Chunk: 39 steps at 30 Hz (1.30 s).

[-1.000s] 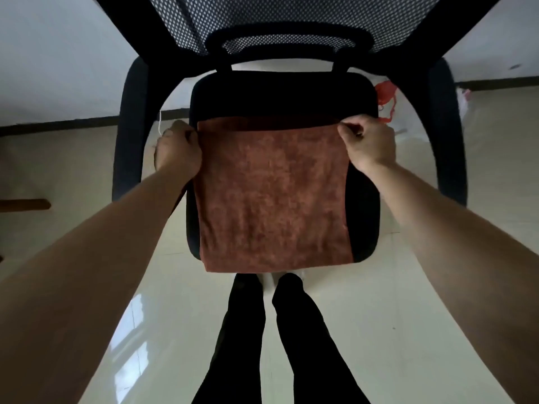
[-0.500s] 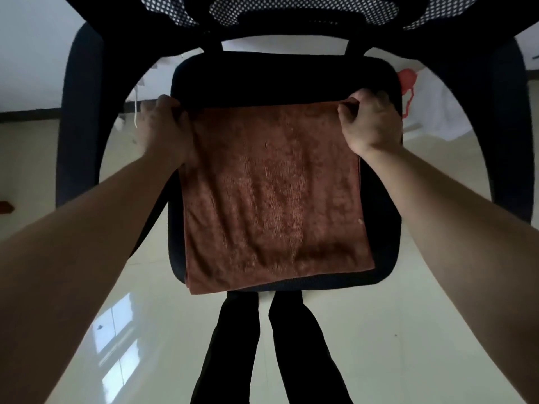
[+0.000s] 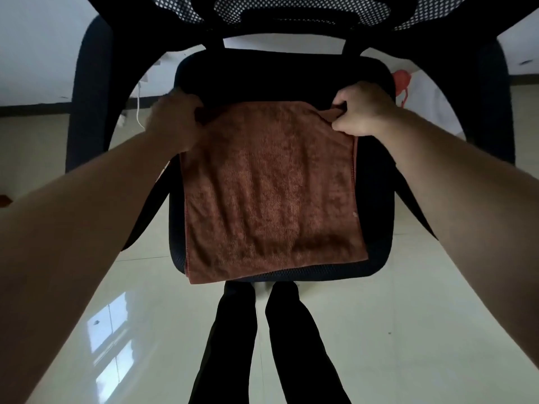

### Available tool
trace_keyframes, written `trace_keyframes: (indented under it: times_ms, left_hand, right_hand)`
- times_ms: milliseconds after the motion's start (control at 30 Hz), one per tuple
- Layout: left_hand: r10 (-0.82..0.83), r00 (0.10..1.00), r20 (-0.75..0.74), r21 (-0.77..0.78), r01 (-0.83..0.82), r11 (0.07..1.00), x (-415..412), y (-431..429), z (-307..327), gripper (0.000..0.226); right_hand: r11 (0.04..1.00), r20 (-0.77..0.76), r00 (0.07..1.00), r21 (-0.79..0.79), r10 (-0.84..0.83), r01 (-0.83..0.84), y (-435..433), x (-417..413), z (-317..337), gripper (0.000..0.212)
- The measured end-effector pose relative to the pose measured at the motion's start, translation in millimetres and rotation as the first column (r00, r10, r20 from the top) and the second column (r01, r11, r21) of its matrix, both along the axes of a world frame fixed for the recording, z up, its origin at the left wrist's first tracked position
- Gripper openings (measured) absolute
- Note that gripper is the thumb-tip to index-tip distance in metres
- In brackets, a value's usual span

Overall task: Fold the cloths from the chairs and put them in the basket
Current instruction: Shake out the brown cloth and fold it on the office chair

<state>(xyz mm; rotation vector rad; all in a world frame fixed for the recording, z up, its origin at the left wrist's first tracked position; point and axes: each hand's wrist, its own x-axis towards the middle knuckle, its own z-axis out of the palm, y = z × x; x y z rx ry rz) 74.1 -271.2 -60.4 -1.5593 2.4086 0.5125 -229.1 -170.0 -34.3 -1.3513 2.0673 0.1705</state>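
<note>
1. A black chair point(image 3: 280, 71) filled the upper frame, its armrests at the left and right edges, on a glossy pale floor point(image 3: 379, 330).
2. A white cord point(image 3: 138, 109) hung at upper left; a blurred red thing point(image 3: 401, 80) lay at upper right.
3. Dark trouser legs point(image 3: 233, 345) stood at bottom centre.
4. The brown cloth point(image 3: 271, 193) lay flat on the chair seat in mid-frame, doubled, its near edge overhanging the seat front.
5. The left hand point(image 3: 175, 121), blurred, gripped the cloth's far left corner.
6. The right hand point(image 3: 361, 109) pinched the far right corner, lifted and bunched.
</note>
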Motion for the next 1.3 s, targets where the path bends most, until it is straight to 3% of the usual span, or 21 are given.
trace_keyframes:
  times_ms: [100, 233, 467, 533, 600, 700, 833, 1000, 1167, 1233, 1300]
  left_hand:
    - [0.087, 0.989, -0.12, -0.043, -0.092, 0.995, 9, -2, 11, 0.036]
    - [0.191, 0.963, -0.191, 0.034, -0.188, 0.982, 17, 4, 32, 0.021]
    - [0.222, 0.947, -0.234, 0.047, -0.217, 0.975, 27, 67, 82, 0.02]
    - [0.225, 0.946, -0.234, 0.106, -0.205, 0.973, 34, 97, 88, 0.019]
    - [0.135, 0.98, -0.143, 0.057, -0.128, 0.99, 45, 126, 88, 0.02]
    - [-0.083, 0.997, 0.005, -0.102, 0.083, 0.991, 69, 172, 84, 0.019]
    - [-0.229, 0.968, 0.099, -0.182, 0.244, 0.953, 92, 222, 66, 0.028]
    - [-0.241, 0.966, 0.092, -0.191, 0.254, 0.948, 100, 259, 45, 0.027]
    - [-0.206, 0.966, 0.154, -0.015, 0.211, 0.977, 105, 274, 32, 0.037]
    - [-0.165, 0.973, 0.163, 0.153, 0.14, 0.978, 106, 275, 31, 0.047]
    - [-0.121, 0.98, 0.157, 0.217, 0.085, 0.973, 105, 274, 33, 0.043]
  right_hand:
    - [0.997, 0.098, 0.993, -0.024, -0.068, 0.07, 2, -10, 13, 0.04]
    - [0.965, 0.138, 0.97, -0.143, -0.202, 0.221, 18, -27, 34, 0.036]
    - [0.955, 0.168, 0.964, -0.18, -0.205, 0.234, 66, -24, 81, 0.037]
    - [0.965, 0.175, 0.971, -0.178, -0.162, 0.193, 92, -9, 89, 0.032]
    - [0.974, 0.167, 0.981, -0.184, -0.103, 0.133, 120, 3, 89, 0.023]
    - [0.963, -0.048, 0.991, -0.234, 0.129, -0.137, 167, 16, 76, 0.013]
    - [0.9, -0.232, 0.914, -0.21, 0.333, -0.381, 216, 32, 49, 0.017]
    - [0.896, -0.254, 0.896, -0.168, 0.363, -0.411, 251, 45, 27, 0.021]
    - [0.946, -0.183, 0.94, -0.101, 0.287, -0.308, 269, 49, 13, 0.023]
    - [0.968, -0.092, 0.964, 0.001, 0.249, -0.25, 272, 51, 10, 0.03]
    - [0.992, 0.019, 0.994, 0.064, 0.105, -0.106, 271, 52, 10, 0.03]
